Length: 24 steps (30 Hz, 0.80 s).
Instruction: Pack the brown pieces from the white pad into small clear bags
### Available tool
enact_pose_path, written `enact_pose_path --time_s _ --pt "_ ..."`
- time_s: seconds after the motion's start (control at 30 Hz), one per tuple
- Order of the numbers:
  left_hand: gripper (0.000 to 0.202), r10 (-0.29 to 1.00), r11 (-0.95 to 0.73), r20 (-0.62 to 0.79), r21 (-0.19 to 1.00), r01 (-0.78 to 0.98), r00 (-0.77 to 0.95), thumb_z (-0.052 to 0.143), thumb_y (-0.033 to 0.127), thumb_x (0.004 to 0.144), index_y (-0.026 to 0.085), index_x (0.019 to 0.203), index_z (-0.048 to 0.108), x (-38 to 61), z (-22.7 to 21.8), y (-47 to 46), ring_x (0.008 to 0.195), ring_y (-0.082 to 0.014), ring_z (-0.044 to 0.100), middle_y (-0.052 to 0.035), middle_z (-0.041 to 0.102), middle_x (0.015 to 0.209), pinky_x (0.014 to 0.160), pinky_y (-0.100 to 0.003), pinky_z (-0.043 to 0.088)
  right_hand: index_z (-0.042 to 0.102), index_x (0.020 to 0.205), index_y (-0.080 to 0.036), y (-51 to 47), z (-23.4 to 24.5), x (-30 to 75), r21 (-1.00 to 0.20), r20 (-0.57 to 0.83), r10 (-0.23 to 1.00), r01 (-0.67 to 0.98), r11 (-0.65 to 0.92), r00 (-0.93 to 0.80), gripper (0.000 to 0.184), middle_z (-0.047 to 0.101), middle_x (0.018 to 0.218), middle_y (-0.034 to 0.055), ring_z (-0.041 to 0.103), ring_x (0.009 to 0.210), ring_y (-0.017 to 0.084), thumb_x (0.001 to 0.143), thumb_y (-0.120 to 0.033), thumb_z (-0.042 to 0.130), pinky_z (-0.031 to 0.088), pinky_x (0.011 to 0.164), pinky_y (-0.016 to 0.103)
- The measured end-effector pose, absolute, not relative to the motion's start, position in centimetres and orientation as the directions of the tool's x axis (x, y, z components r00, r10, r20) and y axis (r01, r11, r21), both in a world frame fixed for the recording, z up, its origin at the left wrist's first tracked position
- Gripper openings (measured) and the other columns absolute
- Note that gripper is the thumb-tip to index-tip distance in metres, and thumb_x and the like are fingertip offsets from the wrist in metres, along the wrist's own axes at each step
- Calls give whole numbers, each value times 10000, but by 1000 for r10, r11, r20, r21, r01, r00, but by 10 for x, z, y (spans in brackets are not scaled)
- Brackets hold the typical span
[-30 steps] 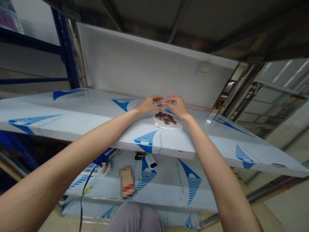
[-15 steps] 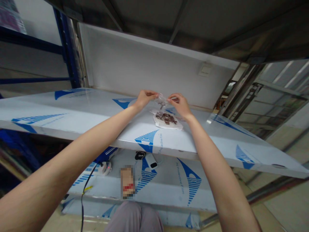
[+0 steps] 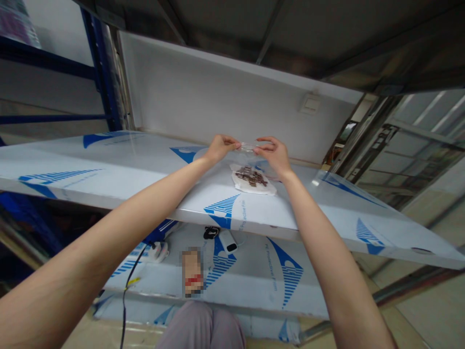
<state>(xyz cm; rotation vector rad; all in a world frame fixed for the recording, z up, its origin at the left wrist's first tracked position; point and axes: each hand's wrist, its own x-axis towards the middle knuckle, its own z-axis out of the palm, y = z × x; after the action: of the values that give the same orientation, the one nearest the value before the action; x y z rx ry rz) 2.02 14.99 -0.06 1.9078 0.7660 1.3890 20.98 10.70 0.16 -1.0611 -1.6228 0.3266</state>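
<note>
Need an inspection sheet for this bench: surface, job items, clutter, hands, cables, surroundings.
Surface: shelf top covered in blue-printed protective film.
Job items: small clear plastic packet held above a white paper sheet carrying small brown pieces.
Clutter: on the lower shelf, a white plug unit, a white device with a black end and a pixelated object.
Grippers: left hand and right hand pinch opposite ends of the packet.
Cables: black cable runs down across the lower shelf.
Surroundings: white wall panel with a switch, blue rack upright, grey-clad knees.
</note>
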Motion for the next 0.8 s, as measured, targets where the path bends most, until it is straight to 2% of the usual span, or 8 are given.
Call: enact_pose_path --time_s 0.17,0.3,0.43,0.63,0.8 --pt "105 744 -648 599 755 101 296 619 204 776 130 703 631 23 2 147 819 -177 624 -71 698 773 839 -305 453 581 980 -189 104 5 208 -717 621 780 458 525 77 346 663 726 3 647 730 182 660 -252 698 513 767 351" --pt "136 716 -656 609 754 30 340 589 247 805 127 764 636 26 1 142 834 -170 611 -58 695 807 839 -298 448 537 945 -215 103 8 211 -741 600 791 453 495 118 341 648 694 -15 636 723 184 648 -250 700 513 760 347" --pt "190 709 -641 587 768 9 391 616 298 802 117 773 666 27 0 138 852 -190 615 -74 700 830 852 -320 439 504 966 -226 105 7 215 -735 604 791 450 507 96 363 639 729 -13 632 761 191 663 -296 692 507 761 352" --pt "108 688 -670 629 742 -15 363 623 223 764 132 732 671 28 2 135 848 -171 620 -45 700 808 864 -309 427 501 990 -242 108 2 213 -735 606 795 402 546 30 391 634 807 -9 622 765 160 687 -401 690 508 723 322" --pt "109 655 -686 614 728 4 440 606 213 757 137 700 658 30 3 129 784 -162 606 -23 668 732 822 -308 432 519 1014 -243 107 -1 211 -741 586 810 408 534 5 453 642 846 5 623 745 159 671 -472 705 511 673 308"
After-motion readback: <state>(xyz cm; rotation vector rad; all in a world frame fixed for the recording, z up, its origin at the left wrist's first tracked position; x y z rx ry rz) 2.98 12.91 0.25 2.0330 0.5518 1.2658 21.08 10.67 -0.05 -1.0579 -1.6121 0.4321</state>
